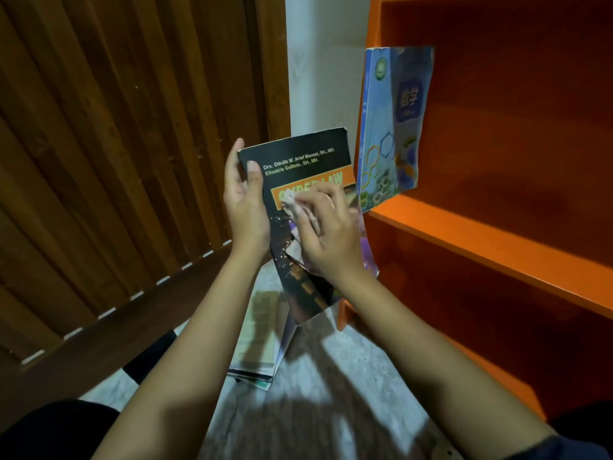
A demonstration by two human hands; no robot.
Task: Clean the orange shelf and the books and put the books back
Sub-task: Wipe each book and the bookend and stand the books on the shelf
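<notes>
My left hand point(243, 200) grips the left edge of a black book point(306, 154) with an orange title band, held up in front of me. Against its cover my right hand point(326, 234) presses a crumpled white cloth point(297, 207). A blue book point(393, 124) stands upright at the left end of the orange shelf point(481, 240), leaning slightly. The shelf compartments to its right hold nothing visible.
A small stack of books point(258, 340) lies on the speckled floor point(348, 366) below my hands. A dark slatted wooden door point(116, 161) fills the left side. A white wall strip point(318, 68) runs between door and shelf.
</notes>
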